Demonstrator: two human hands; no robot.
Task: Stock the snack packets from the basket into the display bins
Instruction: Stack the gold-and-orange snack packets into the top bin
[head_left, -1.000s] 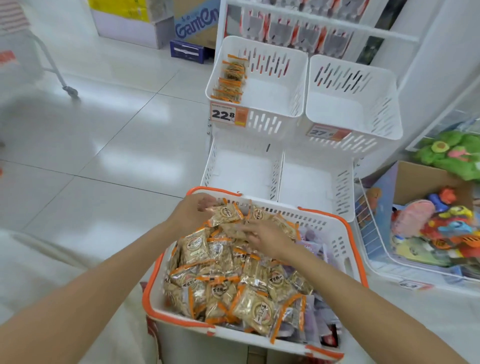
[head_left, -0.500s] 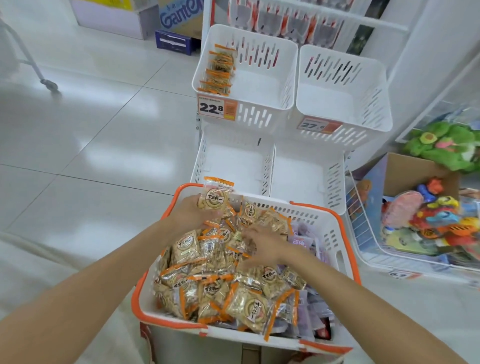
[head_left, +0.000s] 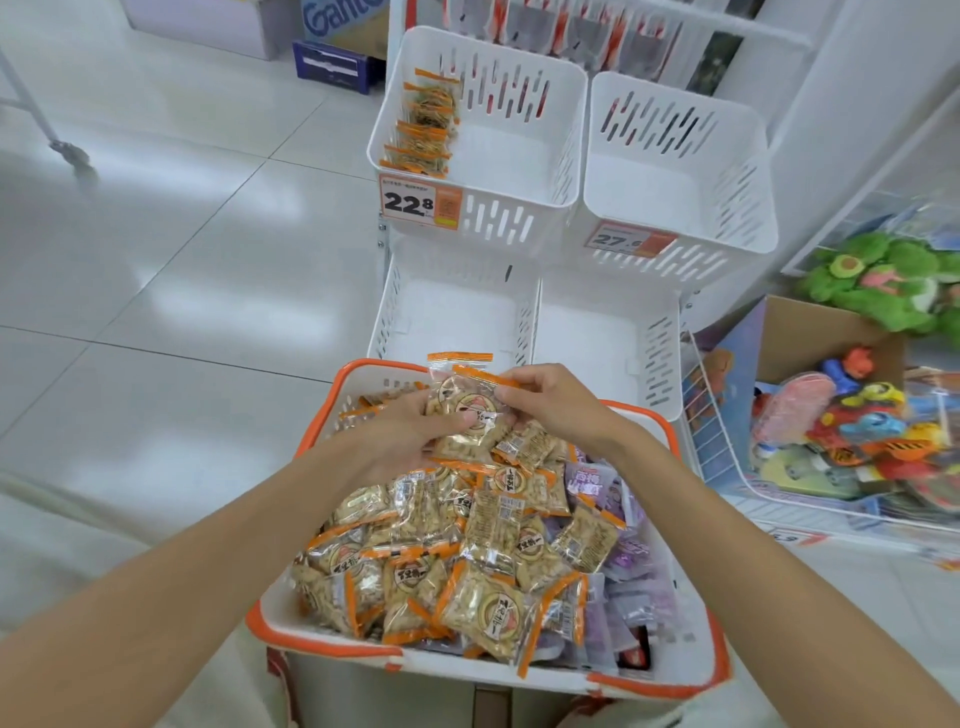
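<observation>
Left hand (head_left: 410, 436) grips a small stack of held packets (head_left: 462, 402) from the left, thumb laid across the printed front face, fingers curled behind. Right hand (head_left: 550, 405) pinches the same stack at its upper right edge, fingers curled over the orange seal. The two hands meet on the stack above the far end of the basket (head_left: 363, 371). The held packets stand roughly upright, with the long axis running away from the person toward the bins and the orange sealed ends uppermost. The exact count in the stack cannot be told. Directly below and nearer the person, the white, orange-rimmed basket is heaped with loose snack packets (head_left: 467, 561) lying at mixed angles; purple packets (head_left: 608, 493) lie along its right side. Just beyond the basket are two lower bins, the lower left bin (head_left: 457, 312) and lower right bin (head_left: 602, 327), side by side. Above and behind them sits the upper left bin (head_left: 519, 156), holding a row of packets (head_left: 426, 130) on edge against its left wall and bearing a price tag (head_left: 410, 200) reading 22.8. The upper right bin (head_left: 675, 171) adjoins it. To the right, a wire bin (head_left: 717, 457) holds coloured toys (head_left: 857, 431), and a green plush (head_left: 883, 280) lies beyond it. Nothing stands between the hands and the bins.
</observation>
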